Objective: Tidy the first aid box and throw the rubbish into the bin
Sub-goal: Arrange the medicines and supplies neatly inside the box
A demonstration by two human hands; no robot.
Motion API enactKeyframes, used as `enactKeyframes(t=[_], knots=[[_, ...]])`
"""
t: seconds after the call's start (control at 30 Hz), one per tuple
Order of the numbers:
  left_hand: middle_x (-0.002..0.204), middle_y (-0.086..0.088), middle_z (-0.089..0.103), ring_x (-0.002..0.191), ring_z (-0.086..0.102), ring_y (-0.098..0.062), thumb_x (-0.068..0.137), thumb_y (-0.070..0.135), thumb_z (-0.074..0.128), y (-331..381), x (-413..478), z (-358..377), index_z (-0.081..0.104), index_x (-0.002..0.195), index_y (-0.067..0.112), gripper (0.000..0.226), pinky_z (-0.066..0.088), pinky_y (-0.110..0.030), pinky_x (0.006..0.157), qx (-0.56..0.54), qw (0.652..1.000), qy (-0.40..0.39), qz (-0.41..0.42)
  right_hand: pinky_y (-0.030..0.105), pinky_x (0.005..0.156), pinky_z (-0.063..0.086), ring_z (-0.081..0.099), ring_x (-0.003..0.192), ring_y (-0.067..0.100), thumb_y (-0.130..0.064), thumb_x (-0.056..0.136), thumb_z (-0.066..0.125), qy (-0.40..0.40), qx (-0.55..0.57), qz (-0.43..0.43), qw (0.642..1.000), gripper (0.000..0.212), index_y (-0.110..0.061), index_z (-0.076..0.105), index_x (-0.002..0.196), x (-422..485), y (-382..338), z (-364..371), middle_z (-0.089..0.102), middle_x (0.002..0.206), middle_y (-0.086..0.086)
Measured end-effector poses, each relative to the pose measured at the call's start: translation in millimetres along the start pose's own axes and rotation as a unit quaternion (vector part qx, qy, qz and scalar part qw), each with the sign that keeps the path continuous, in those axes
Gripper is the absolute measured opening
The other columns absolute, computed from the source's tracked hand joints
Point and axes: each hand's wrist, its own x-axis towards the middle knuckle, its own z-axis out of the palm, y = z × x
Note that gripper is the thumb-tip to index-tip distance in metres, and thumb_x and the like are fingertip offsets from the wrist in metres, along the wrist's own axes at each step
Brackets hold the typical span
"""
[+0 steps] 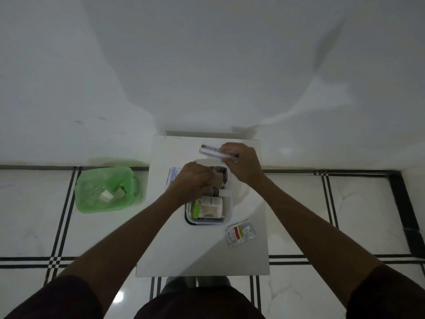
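The first aid box (227,211), a white open container, stands in the middle of a small white table (174,245). Several packets fill it, among them a green and white one (207,207). My left hand (195,180) reaches into the far half of the box, fingers curled over its contents; what it grips is hidden. My right hand (241,164) is beyond the box, shut on a long white carton (212,151) held crosswise above the table. A green bin (107,189) lined with a bag stands on the floor to the left, with scraps of paper inside.
A blister pack with a red and yellow label (240,233) lies on the table right of the box. A printed leaflet (172,176) shows from under my left hand. The white wall rises right behind the table. Tiled floor surrounds it.
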Motion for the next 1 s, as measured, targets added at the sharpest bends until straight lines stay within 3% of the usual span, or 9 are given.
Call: enactKeyframes(t=[0.07, 0.13, 0.3, 0.5, 0.7, 0.87, 1.0], knots=[[0.096, -0.005, 0.074, 0.097, 0.066, -0.026, 0.078, 0.026, 0.063, -3, -5, 13, 0.071, 0.089, 0.014, 0.018, 0.042, -0.044, 0.1, 0.019, 1.0, -0.002, -0.007, 0.043, 0.085, 0.055, 0.066, 0.094, 0.033, 0.001, 0.075, 0.068, -0.053, -0.019, -0.021, 0.998, 0.028, -0.004, 0.071, 0.101, -6, -1, 8, 0.072, 0.106, 0.015], [0.099, -0.002, 0.075, 0.102, 0.066, -0.024, 0.079, 0.021, 0.066, -6, -10, 22, 0.073, 0.09, 0.016, 0.014, 0.037, -0.044, 0.104, 0.06, 0.998, 0.007, -0.002, 0.038, 0.082, 0.053, 0.066, 0.092, 0.033, 0.004, 0.074, 0.065, -0.084, -0.036, -0.026, 0.996, 0.029, -0.004, 0.071, 0.101, -10, -2, 16, 0.072, 0.105, 0.014], [0.093, -0.001, 0.075, 0.092, 0.067, -0.025, 0.069, 0.01, 0.078, -4, -20, 24, 0.074, 0.077, 0.018, 0.012, 0.048, -0.047, 0.086, 0.116, 0.99, 0.057, -0.056, 0.04, 0.084, 0.053, 0.067, 0.096, 0.033, 0.003, 0.076, 0.059, -0.083, -0.054, -0.052, 0.994, 0.03, -0.003, 0.071, 0.103, -9, -9, 24, 0.072, 0.106, 0.016], [0.086, 0.001, 0.074, 0.091, 0.067, -0.023, 0.08, 0.011, 0.066, -2, -36, 32, 0.072, 0.081, 0.015, 0.007, 0.038, -0.06, 0.097, 0.116, 0.987, 0.107, -0.029, 0.043, 0.082, 0.055, 0.069, 0.094, 0.033, -0.007, 0.078, 0.061, -0.087, -0.088, -0.077, 0.989, 0.026, -0.004, 0.072, 0.101, -16, -8, 28, 0.072, 0.107, 0.017], [0.096, 0.0, 0.075, 0.095, 0.068, -0.021, 0.074, 0.012, 0.074, -1, -50, 34, 0.074, 0.087, 0.016, 0.014, 0.037, -0.062, 0.098, 0.07, 0.991, 0.113, -0.03, 0.042, 0.088, 0.053, 0.068, 0.096, 0.03, -0.019, 0.083, 0.058, -0.06, -0.15, -0.096, 0.982, 0.023, -0.009, 0.072, 0.098, -41, 7, 43, 0.074, 0.104, 0.012], [0.118, -0.01, 0.067, 0.112, 0.059, -0.027, 0.085, 0.016, 0.061, -6, -45, 29, 0.066, 0.107, 0.01, 0.023, 0.039, -0.063, 0.096, 0.058, 0.987, 0.133, -0.066, 0.042, 0.082, 0.046, 0.058, 0.1, 0.029, -0.019, 0.078, 0.071, -0.035, -0.221, -0.071, 0.972, 0.022, -0.017, 0.069, 0.099, -37, 0, 53, 0.068, 0.108, 0.009], [0.125, -0.014, 0.064, 0.119, 0.058, -0.028, 0.078, 0.012, 0.071, -11, -36, 25, 0.063, 0.117, 0.005, 0.04, 0.036, -0.069, 0.097, 0.105, 0.987, 0.086, -0.088, 0.043, 0.082, 0.034, 0.059, 0.096, 0.025, -0.016, 0.075, 0.069, -0.031, -0.25, -0.038, 0.967, 0.026, -0.023, 0.069, 0.099, -39, 2, 52, 0.069, 0.1, -0.001]])
